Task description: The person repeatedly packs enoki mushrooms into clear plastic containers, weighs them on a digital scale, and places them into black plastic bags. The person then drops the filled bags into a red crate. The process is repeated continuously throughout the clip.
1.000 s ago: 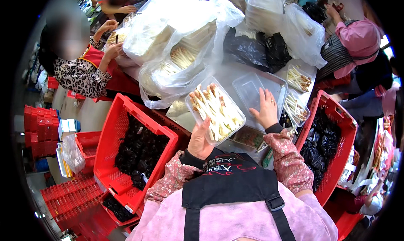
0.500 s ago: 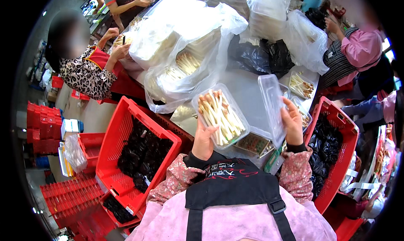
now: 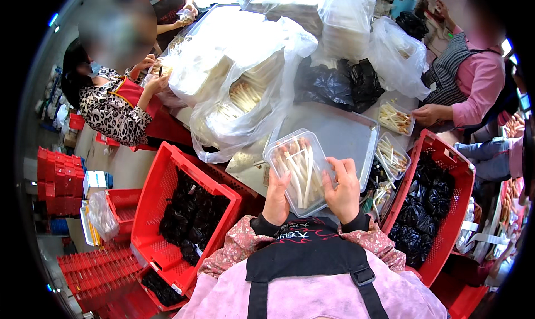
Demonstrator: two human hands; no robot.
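A clear plastic container (image 3: 301, 177) of long pale stalks with brownish tips is held in front of my chest, with a clear lid over its top. My left hand (image 3: 276, 201) grips its left side, thumb along the lid's edge. Around the right side curls my right hand (image 3: 342, 191), its thumb on the lid. Whether the lid is fully snapped down I cannot tell. Just beyond the container lies a grey metal tray (image 3: 334, 129) on the table.
Red crates (image 3: 146, 213) with black bags stand at my left, and another red crate (image 3: 458, 230) at my right. More filled containers (image 3: 392, 154) sit right of the tray. A large clear bag (image 3: 245, 110) holds stalks. Co-workers stand across the table at both sides.
My right hand has brought the lid from the right onto the container and now holds the container's right side. The container has come slightly nearer. The co-worker at right has reached toward a filled container.
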